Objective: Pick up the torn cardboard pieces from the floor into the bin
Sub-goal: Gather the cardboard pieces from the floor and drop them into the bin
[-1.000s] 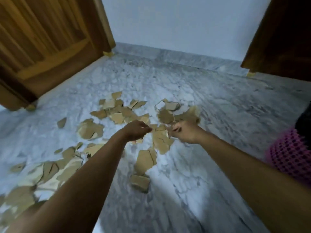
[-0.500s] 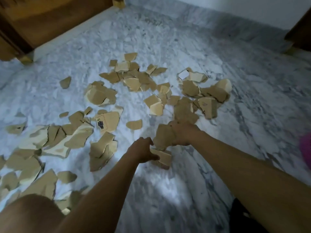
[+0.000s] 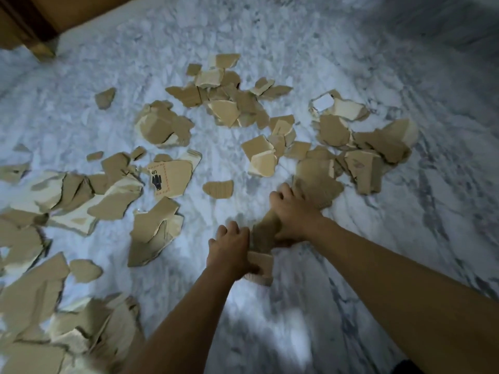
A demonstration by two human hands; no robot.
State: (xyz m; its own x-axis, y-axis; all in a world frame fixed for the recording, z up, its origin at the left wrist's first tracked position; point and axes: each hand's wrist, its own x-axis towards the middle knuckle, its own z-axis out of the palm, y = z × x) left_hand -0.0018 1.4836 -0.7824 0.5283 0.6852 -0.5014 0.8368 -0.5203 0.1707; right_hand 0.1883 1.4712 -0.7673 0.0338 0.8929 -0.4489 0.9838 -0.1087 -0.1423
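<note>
Torn brown cardboard pieces (image 3: 224, 109) lie scattered over the marble floor (image 3: 378, 198), from the far middle to the near left. My right hand (image 3: 293, 211) grips a large torn piece (image 3: 318, 182) lifted off the floor near the middle of the scatter. My left hand (image 3: 229, 249) sits just below it, fingers curled round a smaller piece (image 3: 260, 268) low over the floor. One piece with a black print (image 3: 172, 179) lies left of centre. No bin is in view.
A wooden door or cabinet base (image 3: 40, 25) stands at the top left. Bare marble stretches along the right side and in front of my arms. A dense heap of cardboard (image 3: 67, 333) fills the lower left corner.
The view has tilted down and closer to the floor. Both hands came nearer me, the right gathering a large piece, the left closing on the small piece below it.
</note>
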